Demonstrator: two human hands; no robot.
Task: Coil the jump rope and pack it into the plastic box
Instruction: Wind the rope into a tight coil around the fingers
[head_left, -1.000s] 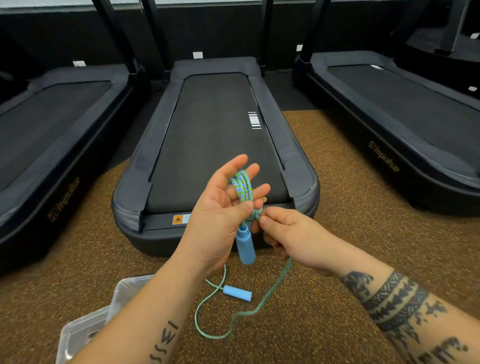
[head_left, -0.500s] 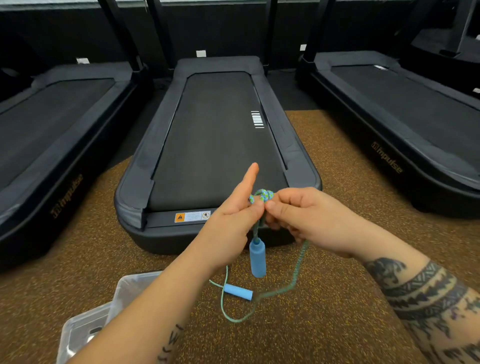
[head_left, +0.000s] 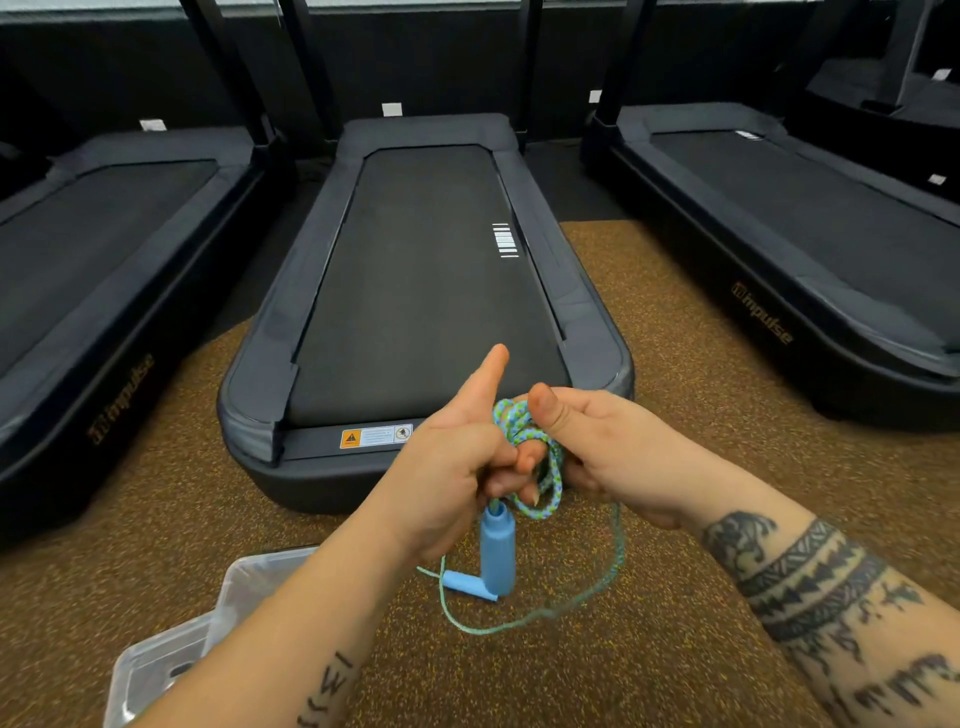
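The jump rope (head_left: 540, 467) is a blue-green braided cord with light blue handles. My left hand (head_left: 452, 467) has its fingers curled through several loops of the cord, thumb sticking up. One handle (head_left: 497, 553) hangs straight down below that hand. My right hand (head_left: 602, 447) pinches the cord beside the loops, thumb on top. The loose rest of the cord (head_left: 615, 561) trails down to the floor and curves back to the second handle (head_left: 465, 584) lying there. The clear plastic box (head_left: 156, 670) sits on the floor at the lower left, partly hidden by my left forearm.
A black treadmill (head_left: 415, 291) stands right ahead, its rear end just beyond my hands. Two more treadmills, one at far left (head_left: 104, 249) and one at far right (head_left: 810, 234), flank it. The floor is brown speckled rubber (head_left: 623, 670).
My left hand closed from an open palm into a fist around the loops. My right hand brought another turn of cord up and over. The slack on the floor got shorter.
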